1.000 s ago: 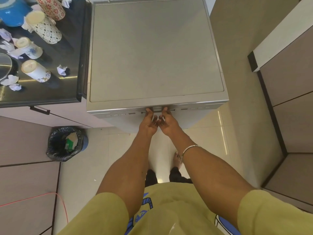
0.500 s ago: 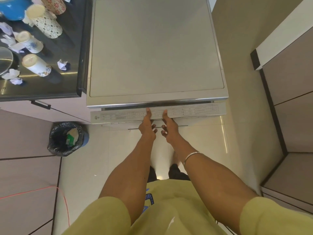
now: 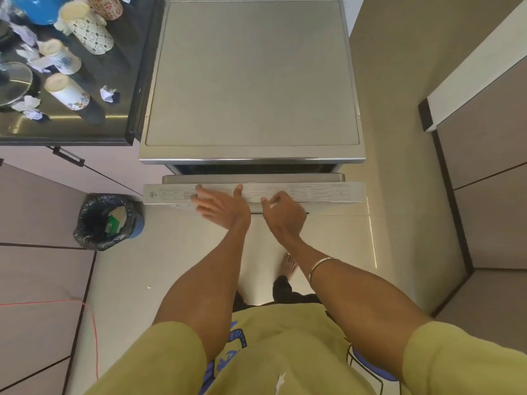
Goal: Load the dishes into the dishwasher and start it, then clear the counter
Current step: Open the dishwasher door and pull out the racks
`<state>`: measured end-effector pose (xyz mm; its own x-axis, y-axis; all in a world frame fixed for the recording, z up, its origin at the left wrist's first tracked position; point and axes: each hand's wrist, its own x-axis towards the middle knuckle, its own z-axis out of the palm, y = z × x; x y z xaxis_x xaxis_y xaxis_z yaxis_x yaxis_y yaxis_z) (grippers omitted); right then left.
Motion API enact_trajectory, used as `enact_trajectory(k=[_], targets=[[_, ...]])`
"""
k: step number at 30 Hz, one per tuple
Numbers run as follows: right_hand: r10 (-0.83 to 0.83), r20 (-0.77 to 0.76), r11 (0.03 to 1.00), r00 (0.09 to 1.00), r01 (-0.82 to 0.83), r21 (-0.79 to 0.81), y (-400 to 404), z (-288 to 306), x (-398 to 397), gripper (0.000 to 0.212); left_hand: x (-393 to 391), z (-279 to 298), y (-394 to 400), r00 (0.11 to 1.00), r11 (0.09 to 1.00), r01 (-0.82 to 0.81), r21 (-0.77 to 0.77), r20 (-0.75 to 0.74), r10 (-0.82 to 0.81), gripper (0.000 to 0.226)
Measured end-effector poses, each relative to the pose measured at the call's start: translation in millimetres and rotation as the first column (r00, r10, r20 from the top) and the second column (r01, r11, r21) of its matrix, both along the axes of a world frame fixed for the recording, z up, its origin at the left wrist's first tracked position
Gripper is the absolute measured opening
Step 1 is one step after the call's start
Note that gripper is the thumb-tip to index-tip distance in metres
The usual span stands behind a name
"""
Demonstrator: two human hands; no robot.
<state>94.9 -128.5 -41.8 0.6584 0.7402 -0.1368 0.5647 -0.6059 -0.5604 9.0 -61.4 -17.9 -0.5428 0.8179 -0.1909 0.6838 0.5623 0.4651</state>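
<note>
One dishwasher, door tilted partly open, dark gap under the top edge. Dark counter to its left carries patterned cups, a blue pot and crumpled paper. Bin on floor below. Left hand: fingers spread straight, over door's control strip. Right hand: fingers curled at door's front edge; whether it actually grips cannot be told.
</note>
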Motion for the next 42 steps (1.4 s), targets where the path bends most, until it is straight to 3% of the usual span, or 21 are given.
enact_trajectory(k=[3,6,8,11,15,23,27,33,42], targets=[[0.142,0.228,0.979,0.963,-0.170,0.110,-2.8,3.3,2.5,0.033,-21.6,-6.1,-4.9,0.900,0.919,0.392,-0.036,-0.192,-0.391,0.088],[0.265,0.174,0.961,0.948,-0.275,0.031,-3.2,-4.5,6.4,0.061,-43.1,-19.7,-12.0,0.670,0.701,0.691,-0.177,-0.208,-0.713,0.069],[0.315,0.105,0.947,0.943,-0.305,-0.101,-4.2,-12.0,9.0,0.082,-54.0,-23.6,-14.0,0.563,0.593,0.770,-0.235,-0.186,-0.805,0.064],[0.412,0.059,0.865,0.909,-0.371,-0.337,-6.7,-22.7,8.4,0.091,-63.5,-24.6,-18.9,0.454,0.490,0.822,-0.291,-0.186,-0.871,0.066],[0.467,0.039,0.799,0.883,-0.403,-0.446,-28.4,-31.0,-0.4,0.092,-75.5,-33.9,-37.7,0.432,0.442,0.841,-0.311,-0.105,-0.896,0.076],[0.545,-0.051,0.679,0.837,-0.477,-0.557,-97.6,-42.1,-20.1,0.060,-116.3,-64.5,-106.0,0.421,0.412,0.871,-0.266,-0.025,-0.907,0.056],[0.541,-0.072,0.663,0.838,-0.477,-0.576,-142.8,-56.4,-39.7,0.057,-130.3,-87.6,-139.4,0.413,0.374,0.861,-0.346,0.045,-0.910,0.050],[0.611,-0.136,0.546,0.780,-0.540,-0.640,-197.3,-90.9,-55.7,0.061,-152.0,-114.6,-181.7,0.329,0.257,0.856,-0.449,0.089,-0.940,0.049],[0.619,-0.204,0.512,0.758,-0.587,-0.628,-250.5,-143.2,-71.3,0.061,-163.0,-175.1,-246.6,0.421,0.334,0.793,-0.509,0.061,-0.905,0.063]])
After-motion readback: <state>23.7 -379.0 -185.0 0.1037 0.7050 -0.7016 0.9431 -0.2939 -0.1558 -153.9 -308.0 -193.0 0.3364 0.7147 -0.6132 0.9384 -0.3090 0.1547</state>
